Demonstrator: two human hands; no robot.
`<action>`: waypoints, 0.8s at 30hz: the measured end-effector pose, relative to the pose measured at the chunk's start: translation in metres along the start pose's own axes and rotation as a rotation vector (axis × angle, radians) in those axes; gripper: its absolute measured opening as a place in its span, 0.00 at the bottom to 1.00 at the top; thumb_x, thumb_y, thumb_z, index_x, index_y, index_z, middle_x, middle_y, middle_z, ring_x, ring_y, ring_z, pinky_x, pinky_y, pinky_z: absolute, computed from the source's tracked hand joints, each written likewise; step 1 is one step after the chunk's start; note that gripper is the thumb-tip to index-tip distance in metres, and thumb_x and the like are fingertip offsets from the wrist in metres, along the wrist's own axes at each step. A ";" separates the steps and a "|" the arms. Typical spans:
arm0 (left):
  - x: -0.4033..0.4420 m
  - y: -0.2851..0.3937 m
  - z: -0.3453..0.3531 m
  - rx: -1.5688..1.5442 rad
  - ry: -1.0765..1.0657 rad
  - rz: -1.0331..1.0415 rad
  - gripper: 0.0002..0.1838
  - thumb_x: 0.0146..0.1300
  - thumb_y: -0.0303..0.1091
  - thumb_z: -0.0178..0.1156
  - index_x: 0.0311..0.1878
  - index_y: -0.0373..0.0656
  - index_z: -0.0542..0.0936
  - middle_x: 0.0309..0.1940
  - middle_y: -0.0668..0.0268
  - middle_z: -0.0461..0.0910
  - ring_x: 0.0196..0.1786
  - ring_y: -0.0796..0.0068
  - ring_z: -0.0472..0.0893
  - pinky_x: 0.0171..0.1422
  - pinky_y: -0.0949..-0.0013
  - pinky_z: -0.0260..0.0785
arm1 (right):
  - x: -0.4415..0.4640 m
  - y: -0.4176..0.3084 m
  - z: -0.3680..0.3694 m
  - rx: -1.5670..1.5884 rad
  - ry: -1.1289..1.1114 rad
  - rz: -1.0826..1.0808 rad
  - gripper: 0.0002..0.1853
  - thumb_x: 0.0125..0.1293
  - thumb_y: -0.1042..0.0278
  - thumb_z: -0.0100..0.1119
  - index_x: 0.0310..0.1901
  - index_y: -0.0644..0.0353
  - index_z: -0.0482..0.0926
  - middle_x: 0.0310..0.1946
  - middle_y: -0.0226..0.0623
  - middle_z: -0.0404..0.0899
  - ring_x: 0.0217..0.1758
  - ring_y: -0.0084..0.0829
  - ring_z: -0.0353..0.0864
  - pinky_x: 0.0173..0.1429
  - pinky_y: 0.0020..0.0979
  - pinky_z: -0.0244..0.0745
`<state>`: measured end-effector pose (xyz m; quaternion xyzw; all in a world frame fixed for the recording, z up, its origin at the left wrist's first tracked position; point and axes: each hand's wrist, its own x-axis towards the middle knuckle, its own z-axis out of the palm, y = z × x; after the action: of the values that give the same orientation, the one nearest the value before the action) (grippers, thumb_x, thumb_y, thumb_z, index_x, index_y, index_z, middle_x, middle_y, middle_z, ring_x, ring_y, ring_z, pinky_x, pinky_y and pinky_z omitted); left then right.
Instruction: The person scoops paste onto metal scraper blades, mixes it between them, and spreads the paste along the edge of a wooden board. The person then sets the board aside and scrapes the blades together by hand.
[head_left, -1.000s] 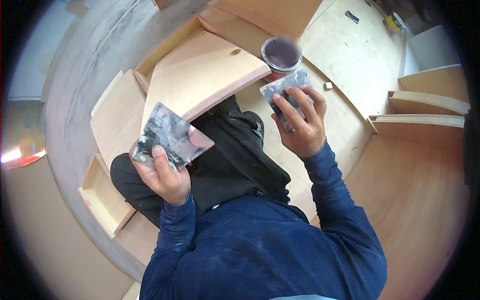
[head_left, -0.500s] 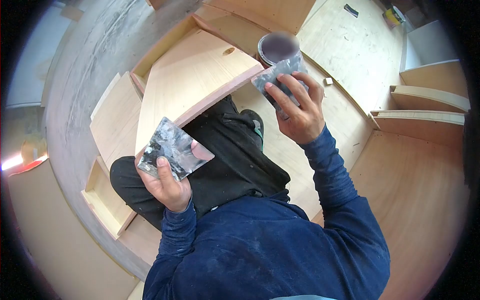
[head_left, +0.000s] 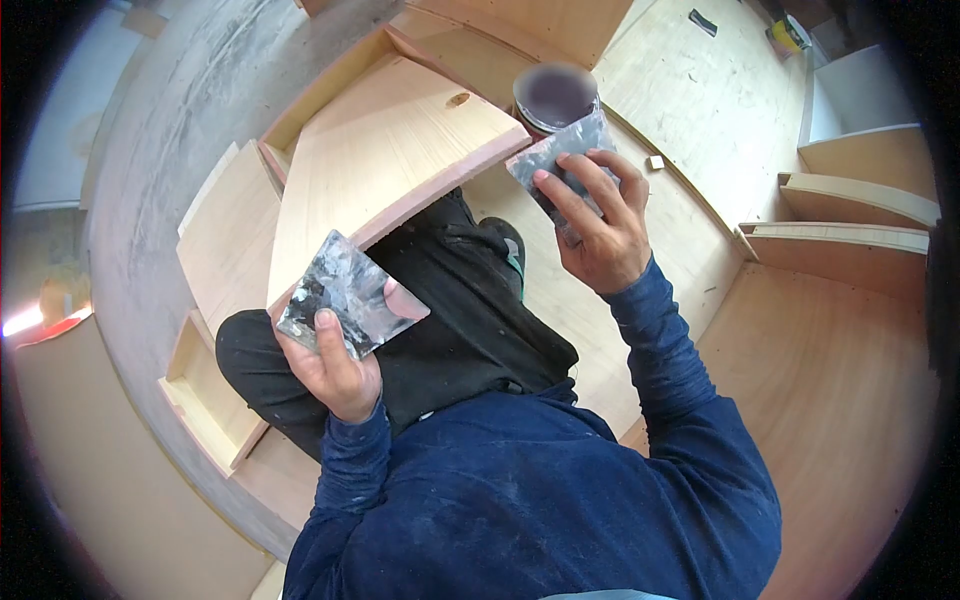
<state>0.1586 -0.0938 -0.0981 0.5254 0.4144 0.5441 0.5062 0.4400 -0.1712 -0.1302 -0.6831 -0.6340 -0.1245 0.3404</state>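
Observation:
My left hand (head_left: 335, 372) grips a square flat plate (head_left: 350, 290) smeared grey and white, with a pink patch of paste near its right corner; my thumb lies on top. In my right hand (head_left: 602, 215) is a second smeared plate (head_left: 562, 160), my fingers spread over its face. That plate's right corner is at the right end of a pale wooden panel (head_left: 390, 140), whose near edge is pinkish; whether they touch I cannot tell. Just beyond it stands an open tin (head_left: 557, 98), its inside blurred.
Wooden box frames (head_left: 205, 395) lie at the left beside my bent knee. Curved wooden pieces (head_left: 850, 240) stand at the right. A small wooden block (head_left: 655, 162) and a dark strip (head_left: 703, 22) lie on the board. A yellow-labelled tin (head_left: 788, 35) is at the far right.
Both plates now sit differently: the left one is lower and turned a little, the right one has moved up and left, closer to the panel's end and the tin.

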 end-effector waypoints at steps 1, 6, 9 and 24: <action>0.000 0.002 0.001 0.004 -0.003 -0.016 0.17 0.71 0.29 0.51 0.59 0.31 0.67 0.49 0.56 0.76 0.50 0.69 0.80 0.60 0.65 0.73 | 0.001 -0.001 -0.001 -0.001 -0.001 0.002 0.37 0.37 0.86 0.73 0.54 0.44 0.85 0.57 0.32 0.79 0.61 0.44 0.73 0.61 0.43 0.70; 0.002 -0.001 0.002 -0.021 -0.014 -0.023 0.17 0.71 0.30 0.51 0.59 0.31 0.67 0.49 0.56 0.76 0.50 0.69 0.80 0.60 0.65 0.73 | 0.006 -0.001 0.003 -0.006 -0.006 0.004 0.38 0.37 0.85 0.73 0.55 0.44 0.84 0.58 0.32 0.78 0.62 0.44 0.73 0.62 0.43 0.70; 0.002 -0.002 0.002 -0.027 -0.012 -0.005 0.17 0.71 0.30 0.52 0.59 0.31 0.67 0.49 0.55 0.76 0.50 0.69 0.80 0.60 0.65 0.73 | 0.006 0.000 0.005 0.000 -0.016 0.007 0.37 0.38 0.84 0.74 0.55 0.43 0.84 0.58 0.32 0.78 0.62 0.44 0.73 0.61 0.44 0.70; 0.000 -0.007 0.000 -0.066 -0.005 -0.017 0.17 0.71 0.28 0.51 0.60 0.32 0.67 0.51 0.54 0.77 0.52 0.68 0.80 0.61 0.63 0.73 | 0.003 -0.010 0.008 0.004 0.005 0.016 0.36 0.37 0.85 0.72 0.54 0.46 0.85 0.57 0.32 0.79 0.60 0.43 0.73 0.61 0.43 0.68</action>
<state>0.1589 -0.0932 -0.1049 0.5062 0.3996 0.5517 0.5288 0.4284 -0.1642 -0.1314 -0.6873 -0.6278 -0.1223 0.3444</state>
